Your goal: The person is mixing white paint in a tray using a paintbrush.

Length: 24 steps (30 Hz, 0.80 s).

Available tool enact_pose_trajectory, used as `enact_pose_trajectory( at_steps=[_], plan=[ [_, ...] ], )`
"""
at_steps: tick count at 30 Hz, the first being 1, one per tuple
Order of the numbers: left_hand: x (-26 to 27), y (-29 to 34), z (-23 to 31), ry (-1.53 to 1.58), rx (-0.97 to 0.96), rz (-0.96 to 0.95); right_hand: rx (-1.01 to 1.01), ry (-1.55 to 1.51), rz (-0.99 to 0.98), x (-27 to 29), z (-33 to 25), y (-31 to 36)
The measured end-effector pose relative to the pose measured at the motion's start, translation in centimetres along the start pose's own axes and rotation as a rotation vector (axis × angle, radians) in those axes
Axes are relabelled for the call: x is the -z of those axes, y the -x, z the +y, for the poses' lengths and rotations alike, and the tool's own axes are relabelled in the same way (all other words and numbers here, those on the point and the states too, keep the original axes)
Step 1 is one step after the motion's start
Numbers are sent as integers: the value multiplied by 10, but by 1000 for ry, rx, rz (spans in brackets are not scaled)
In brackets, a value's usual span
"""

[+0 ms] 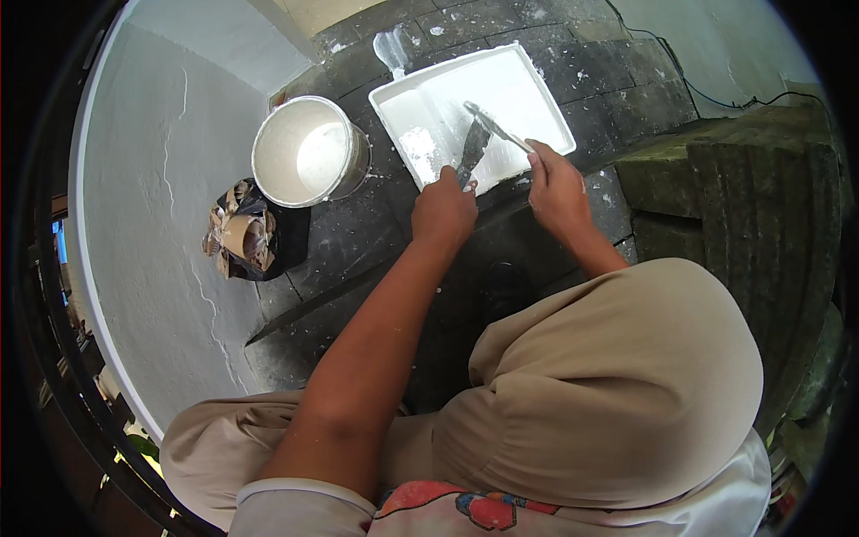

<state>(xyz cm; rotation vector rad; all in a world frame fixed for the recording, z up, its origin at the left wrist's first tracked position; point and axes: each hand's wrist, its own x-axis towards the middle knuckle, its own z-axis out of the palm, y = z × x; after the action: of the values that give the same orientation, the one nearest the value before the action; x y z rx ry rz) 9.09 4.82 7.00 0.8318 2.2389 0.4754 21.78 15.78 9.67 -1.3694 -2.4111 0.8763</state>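
Note:
My left hand [445, 208] is closed around the handle of a putty knife [475, 146] with a dark, paint-smeared blade. Its blade stands over the near part of a white paint tray [562, 134], which holds wet white paint. My right hand [559, 195] grips a slim tool with a pale handle [510, 135]. That tool's whitish-grey end meets or crosses the putty knife's tip above the tray; whether it is a brush or a scraper I cannot tell. Left of the tray is a round bucket [355, 148] with white residue inside.
A black bag with crumpled brown paper [240, 234] lies beside the bucket, against a cracked grey wall [134, 179]. A whitish plastic piece [391, 52] touches the tray's far left corner. Mossy stone blocks [761, 206] and a black cable [684, 76] are on the right. Dark tiles carry white splatters.

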Motion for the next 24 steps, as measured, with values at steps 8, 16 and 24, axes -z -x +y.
enact_pose_trajectory(
  at_steps=[8,16,24],
  plan=[
    [5,1,-13,209,-45,40,-193,-332,34,-1,55,-26],
    [14,-5,-43,206,-17,114,150,-32,287,10,56,-19],
    [11,-1,-88,168,25,226,72,30,209,-14,57,-13]
  ],
)
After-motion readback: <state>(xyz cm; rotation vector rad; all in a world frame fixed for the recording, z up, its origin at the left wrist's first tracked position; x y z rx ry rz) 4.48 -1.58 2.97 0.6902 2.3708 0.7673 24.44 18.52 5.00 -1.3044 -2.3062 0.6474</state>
